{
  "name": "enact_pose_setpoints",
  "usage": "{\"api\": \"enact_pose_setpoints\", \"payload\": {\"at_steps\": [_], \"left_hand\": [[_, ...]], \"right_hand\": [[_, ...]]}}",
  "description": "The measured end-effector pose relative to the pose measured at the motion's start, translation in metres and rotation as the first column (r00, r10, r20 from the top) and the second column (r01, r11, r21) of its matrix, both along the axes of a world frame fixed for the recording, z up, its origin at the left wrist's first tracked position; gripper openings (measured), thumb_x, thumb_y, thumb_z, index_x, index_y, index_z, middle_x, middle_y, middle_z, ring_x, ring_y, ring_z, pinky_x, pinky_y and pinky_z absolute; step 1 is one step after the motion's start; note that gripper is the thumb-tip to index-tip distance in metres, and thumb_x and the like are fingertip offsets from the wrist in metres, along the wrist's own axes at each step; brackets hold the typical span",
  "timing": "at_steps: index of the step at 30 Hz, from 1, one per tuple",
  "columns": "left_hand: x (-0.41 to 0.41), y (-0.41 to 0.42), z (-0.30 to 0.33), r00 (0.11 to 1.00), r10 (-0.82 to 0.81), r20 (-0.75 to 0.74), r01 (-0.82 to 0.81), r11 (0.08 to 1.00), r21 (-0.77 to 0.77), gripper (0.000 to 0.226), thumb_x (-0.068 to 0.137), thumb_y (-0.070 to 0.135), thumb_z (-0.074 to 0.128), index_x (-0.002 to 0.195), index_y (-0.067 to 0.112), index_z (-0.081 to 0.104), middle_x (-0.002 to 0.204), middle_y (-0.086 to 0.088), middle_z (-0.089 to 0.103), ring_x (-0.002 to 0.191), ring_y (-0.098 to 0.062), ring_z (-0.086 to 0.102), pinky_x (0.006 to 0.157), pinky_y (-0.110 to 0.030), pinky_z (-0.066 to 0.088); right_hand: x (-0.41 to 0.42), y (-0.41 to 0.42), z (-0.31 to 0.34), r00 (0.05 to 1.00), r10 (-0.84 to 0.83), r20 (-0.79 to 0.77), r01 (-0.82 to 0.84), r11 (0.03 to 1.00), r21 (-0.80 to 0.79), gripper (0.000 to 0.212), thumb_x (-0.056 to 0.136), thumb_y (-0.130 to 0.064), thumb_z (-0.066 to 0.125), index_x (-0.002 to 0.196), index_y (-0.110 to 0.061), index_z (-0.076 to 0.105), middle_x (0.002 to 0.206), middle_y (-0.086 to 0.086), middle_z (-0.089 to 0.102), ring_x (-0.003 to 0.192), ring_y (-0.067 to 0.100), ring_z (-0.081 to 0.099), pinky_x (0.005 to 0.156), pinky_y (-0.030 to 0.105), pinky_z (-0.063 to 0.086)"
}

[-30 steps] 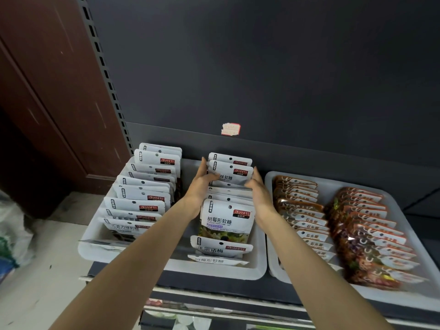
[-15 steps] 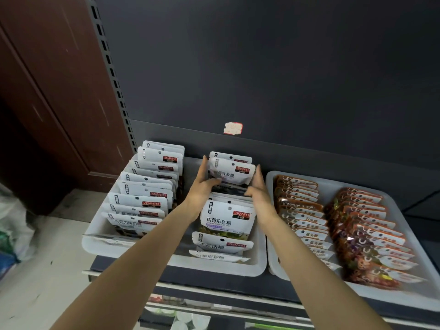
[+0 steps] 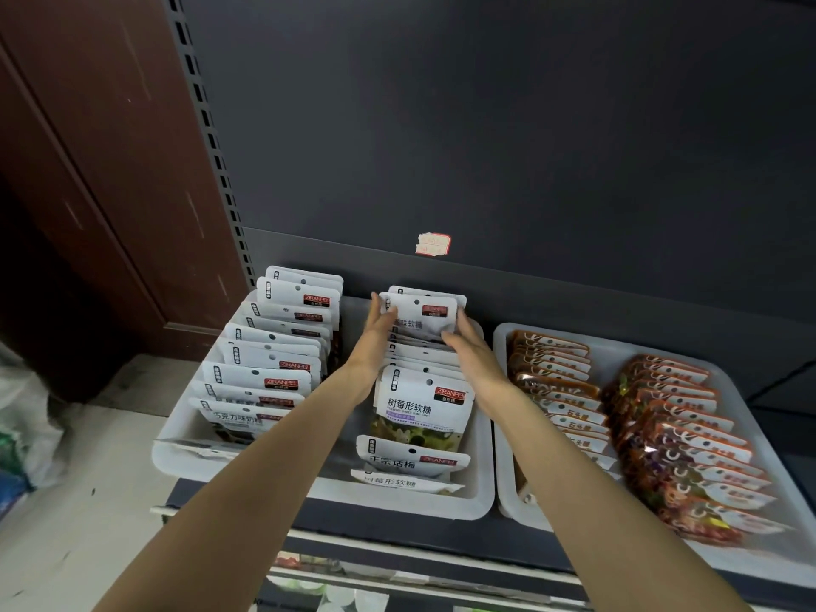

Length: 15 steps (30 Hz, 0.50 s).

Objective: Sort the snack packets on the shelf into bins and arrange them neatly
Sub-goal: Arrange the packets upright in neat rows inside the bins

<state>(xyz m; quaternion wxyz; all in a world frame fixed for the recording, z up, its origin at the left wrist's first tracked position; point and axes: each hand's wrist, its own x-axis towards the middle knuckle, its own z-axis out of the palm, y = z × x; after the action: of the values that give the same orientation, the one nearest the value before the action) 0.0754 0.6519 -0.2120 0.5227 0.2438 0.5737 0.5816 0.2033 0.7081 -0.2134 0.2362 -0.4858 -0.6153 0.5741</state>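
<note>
A white bin (image 3: 468,501) on the shelf holds two rows of white snack packets. The left row (image 3: 269,360) stands in overlapping order. In the right row, my left hand (image 3: 375,333) and my right hand (image 3: 468,346) hold the sides of a rear white packet (image 3: 419,318) and keep it upright near the back. My left thumb lies on its front. Nearer me in that row a larger packet (image 3: 421,404) stands up, and two more (image 3: 410,461) lie flatter at the front.
A second white bin (image 3: 503,346) to the right holds two rows of orange and red packets (image 3: 675,435). The dark back panel carries a small price sticker (image 3: 433,244). A brown wall and a plastic bag (image 3: 26,426) are at the left; a lower shelf shows below.
Both hands moved further back along the right row and raised the rear packet more upright. The view shifted slightly.
</note>
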Motion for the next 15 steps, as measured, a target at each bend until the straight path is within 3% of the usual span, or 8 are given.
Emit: {"api": "enact_pose_setpoints", "payload": {"at_steps": [2, 4, 6, 8, 11, 13, 15], "left_hand": [[-0.001, 0.006, -0.004, 1.000, -0.001, 0.016, 0.001, 1.000, 0.006, 0.057, 0.101, 0.038, 0.034, 0.150, 0.036, 0.005, 0.156, 0.000, 0.022, 0.142, -0.021, 0.023, 0.113, -0.036, 0.023], [-0.002, 0.009, -0.008, 1.000, -0.008, 0.023, 0.007, 1.000, 0.009, 0.057, 0.100, 0.038, 0.037, 0.150, 0.037, 0.009, 0.152, 0.002, 0.030, 0.137, -0.018, 0.034, 0.111, -0.039, 0.032], [-0.002, 0.008, -0.008, 1.000, -0.019, 0.012, 0.019, 1.000, 0.014, 0.054, 0.100, 0.035, 0.037, 0.149, 0.037, 0.014, 0.138, 0.008, 0.041, 0.117, -0.010, 0.048, 0.090, -0.027, 0.047], [-0.003, 0.009, -0.011, 0.999, -0.020, 0.029, 0.020, 1.000, 0.015, 0.051, 0.101, 0.034, 0.037, 0.149, 0.038, 0.019, 0.130, 0.005, 0.048, 0.101, -0.009, 0.055, 0.077, -0.026, 0.050], [-0.001, 0.005, -0.010, 0.999, -0.019, 0.040, 0.019, 1.000, -0.006, 0.051, 0.100, 0.040, 0.038, 0.147, 0.041, 0.021, 0.141, -0.002, 0.047, 0.118, -0.022, 0.053, 0.097, -0.044, 0.047], [0.000, 0.004, -0.003, 0.998, 0.013, -0.063, -0.016, 0.999, -0.045, 0.053, 0.099, 0.044, 0.037, 0.149, 0.037, 0.020, 0.148, -0.001, 0.039, 0.131, -0.023, 0.042, 0.110, -0.040, 0.032], [-0.001, -0.003, 0.000, 0.972, 0.100, -0.214, -0.115, 0.991, -0.062, 0.052, 0.100, 0.042, 0.034, 0.149, 0.027, 0.024, 0.146, -0.004, 0.041, 0.132, -0.023, 0.039, 0.104, -0.034, 0.031]], "right_hand": [[-0.002, 0.005, -0.002, 1.000, -0.007, -0.008, 0.007, 1.000, 0.021, 0.059, 0.100, -0.028, 0.040, 0.151, -0.035, 0.010, 0.159, -0.005, 0.007, 0.144, 0.017, 0.016, 0.117, 0.043, 0.020], [-0.003, 0.010, -0.005, 0.999, -0.020, -0.043, 0.019, 1.000, -0.012, 0.061, 0.099, -0.025, 0.040, 0.151, -0.035, 0.009, 0.158, -0.002, 0.017, 0.142, 0.019, 0.025, 0.115, 0.046, 0.025], [-0.003, 0.013, -0.006, 0.999, -0.034, -0.042, 0.032, 0.998, -0.052, 0.062, 0.098, -0.022, 0.038, 0.151, -0.034, 0.009, 0.153, 0.000, 0.030, 0.135, 0.022, 0.036, 0.112, 0.046, 0.032], [-0.002, 0.012, -0.009, 0.998, -0.043, -0.044, 0.040, 0.996, -0.081, 0.062, 0.098, -0.022, 0.037, 0.151, -0.033, 0.008, 0.150, 0.001, 0.035, 0.131, 0.024, 0.041, 0.109, 0.045, 0.037], [-0.001, 0.005, -0.007, 0.996, -0.060, -0.063, 0.054, 0.995, -0.087, 0.059, 0.101, -0.024, 0.035, 0.152, -0.032, 0.006, 0.153, 0.000, 0.030, 0.135, 0.023, 0.036, 0.109, 0.038, 0.034], [-0.001, 0.002, -0.001, 0.993, -0.109, -0.045, 0.109, 0.994, -0.011, 0.058, 0.102, -0.031, 0.036, 0.151, -0.032, 0.004, 0.157, -0.003, 0.018, 0.143, 0.021, 0.023, 0.112, 0.038, 0.025], [0.006, -0.004, 0.007, 0.989, -0.150, 0.007, 0.149, 0.987, 0.065, 0.059, 0.101, -0.038, 0.035, 0.151, -0.031, 0.005, 0.158, -0.002, 0.018, 0.144, 0.022, 0.020, 0.113, 0.039, 0.022]]}}
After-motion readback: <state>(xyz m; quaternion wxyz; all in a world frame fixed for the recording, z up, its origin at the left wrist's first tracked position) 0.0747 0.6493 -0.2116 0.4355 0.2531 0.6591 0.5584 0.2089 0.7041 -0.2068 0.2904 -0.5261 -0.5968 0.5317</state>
